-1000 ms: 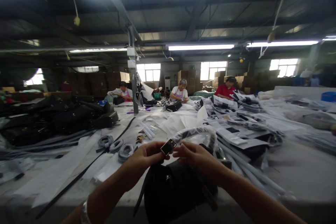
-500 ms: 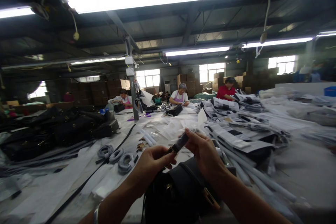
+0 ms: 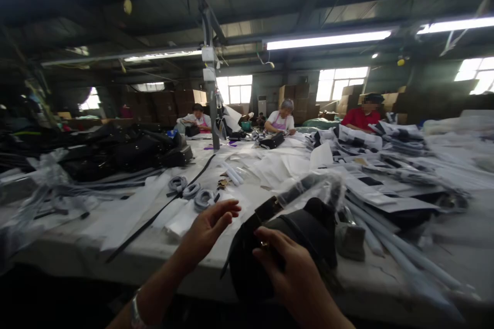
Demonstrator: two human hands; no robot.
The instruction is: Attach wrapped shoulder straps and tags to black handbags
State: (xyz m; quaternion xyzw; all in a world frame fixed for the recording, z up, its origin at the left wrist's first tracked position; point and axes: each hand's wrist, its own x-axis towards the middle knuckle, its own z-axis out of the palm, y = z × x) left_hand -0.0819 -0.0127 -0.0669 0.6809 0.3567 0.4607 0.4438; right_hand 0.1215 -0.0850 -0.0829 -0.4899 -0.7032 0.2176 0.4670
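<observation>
A black handbag [image 3: 247, 272] is at the table's front edge, close to me. My right hand [image 3: 297, 272] is closed at its near side, thumb and fingers around a small gold-coloured metal fitting [image 3: 264, 244]. My left hand [image 3: 210, 229] is raised to the left of the bag, fingers stretched out, holding nothing. A bag strap [image 3: 266, 209], partly wrapped in clear plastic [image 3: 328, 187], arches over the bag's top. The bag's lower part is in shadow and partly behind my right hand.
Coiled grey straps [image 3: 204, 199] and a long black strip [image 3: 154, 218] lie left on the table. A heap of black bags [image 3: 131, 151] is beyond. Wrapped pieces [image 3: 386, 195] and pale tubes [image 3: 409, 252] lie right. A grey block [image 3: 350, 241] adjoins the bag. Several people work opposite.
Both hands have let go of the plastic-wrapped strap. My left hand has moved left and opened; my right hand has come down to the metal fitting. The view has shifted left and down.
</observation>
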